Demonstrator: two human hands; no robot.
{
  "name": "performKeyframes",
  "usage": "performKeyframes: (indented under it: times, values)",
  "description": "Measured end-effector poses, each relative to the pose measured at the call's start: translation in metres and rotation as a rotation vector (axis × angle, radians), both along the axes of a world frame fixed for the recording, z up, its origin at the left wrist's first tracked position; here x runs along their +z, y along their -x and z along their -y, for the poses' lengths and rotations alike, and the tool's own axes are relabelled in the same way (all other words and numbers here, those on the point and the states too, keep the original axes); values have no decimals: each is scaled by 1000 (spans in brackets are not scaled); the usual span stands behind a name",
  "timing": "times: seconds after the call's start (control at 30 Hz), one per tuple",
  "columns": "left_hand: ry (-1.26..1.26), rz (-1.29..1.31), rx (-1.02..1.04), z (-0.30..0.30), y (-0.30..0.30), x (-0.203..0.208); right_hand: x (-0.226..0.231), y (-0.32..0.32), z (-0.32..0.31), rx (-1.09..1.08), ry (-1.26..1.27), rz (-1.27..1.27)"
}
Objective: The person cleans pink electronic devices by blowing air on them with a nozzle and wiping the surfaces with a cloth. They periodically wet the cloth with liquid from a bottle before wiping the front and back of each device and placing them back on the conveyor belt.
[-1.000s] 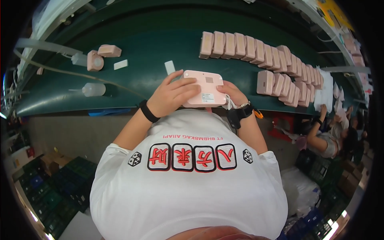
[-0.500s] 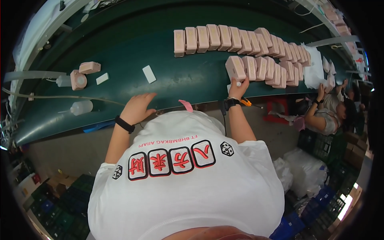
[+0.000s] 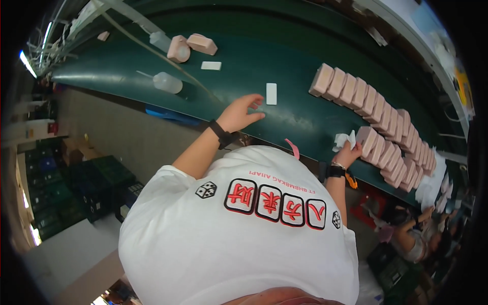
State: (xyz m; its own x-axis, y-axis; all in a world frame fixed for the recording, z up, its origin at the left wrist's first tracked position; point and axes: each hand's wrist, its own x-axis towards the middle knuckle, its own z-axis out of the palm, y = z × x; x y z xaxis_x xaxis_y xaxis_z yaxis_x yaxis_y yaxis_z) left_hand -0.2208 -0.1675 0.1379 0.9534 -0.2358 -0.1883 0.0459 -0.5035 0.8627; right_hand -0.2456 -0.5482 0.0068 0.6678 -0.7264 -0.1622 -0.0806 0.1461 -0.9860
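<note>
My left hand (image 3: 243,114) hovers over the near part of the green table, its fingers spread and curved and nothing in them. Just beyond its fingertips lies a small white rectangular block (image 3: 271,94). At the right, my right hand (image 3: 347,154) pinches a crumpled white cloth or tissue (image 3: 343,140) by the table's front edge. Right beside that hand begins the nearer row of pink box-shaped units (image 3: 367,137). A longer row of the same pink units (image 3: 347,89) stands behind it.
At the far left are two loose pink units (image 3: 202,44), a second white block (image 3: 211,65) and a clear squeeze bottle (image 3: 168,83). A pale hose (image 3: 168,58) crosses the green table (image 3: 244,66). Another person's arm (image 3: 406,234) shows at right. Dark crates (image 3: 101,178) stand on the floor.
The view has swung left. My right hand has come away from the front pink unit and now holds the white cloth or tissue up. My left hand has moved closer to the white block.
</note>
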Motion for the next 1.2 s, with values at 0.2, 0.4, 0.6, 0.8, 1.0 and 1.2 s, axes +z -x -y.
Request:
performKeyframes:
  times: [0.2,0.4,0.6,0.8,1.0,1.2]
  values:
    - [547,59,670,-75,-13,-32,14,-20,-27,215,-235,58]
    - [571,313,1408,-187,-11,-98,23,-39,-65,412,-624,-58]
    - [-260,104,1585,-281,-30,-143,49,-48,-104,726,-1306,104]
    - [6,328,1145,-326,-56,-141,-56,-70,-80,845,220,-642]
    - [359,365,1020,-309,0,-117,-39,-44,-109,432,1122,-599]
    - [688,181,389,-246,33,-11,-73,-47,-96,215,1211,-532]
